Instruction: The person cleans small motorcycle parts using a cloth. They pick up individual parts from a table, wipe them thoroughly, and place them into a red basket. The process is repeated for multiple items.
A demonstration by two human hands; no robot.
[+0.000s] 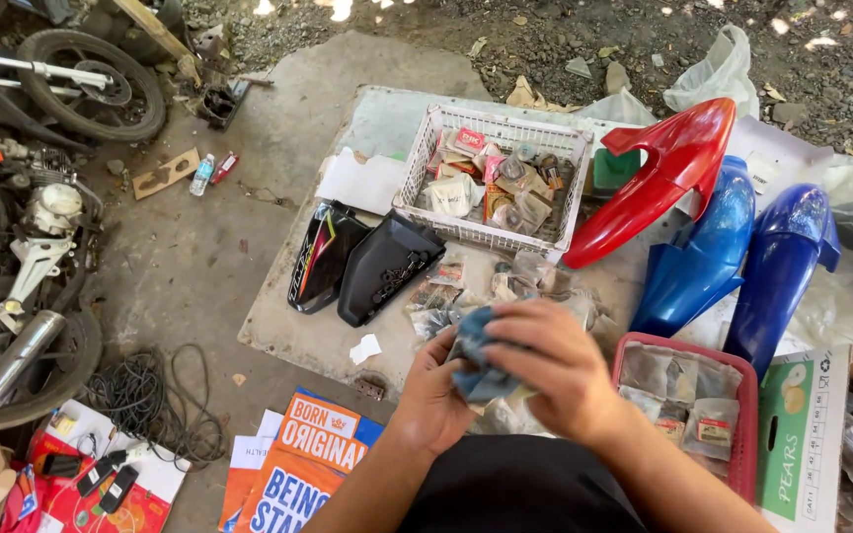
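Blue cloth was squeezed tight between the left hand and right hand. Something small wrapped inside could slip out onto the packets just beyond.

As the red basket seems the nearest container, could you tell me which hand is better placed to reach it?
Probably the right hand: it is nearer the red basket. The left hand lies farther, and both grip the blue cloth.

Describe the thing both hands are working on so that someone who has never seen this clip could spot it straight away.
Start at the white slatted basket of packets on the grey slab, then drop straight toward the camera. There the left hand and right hand close around a crumpled blue cloth. It is soft and dull, unlike the glossy blue fenders to the right.
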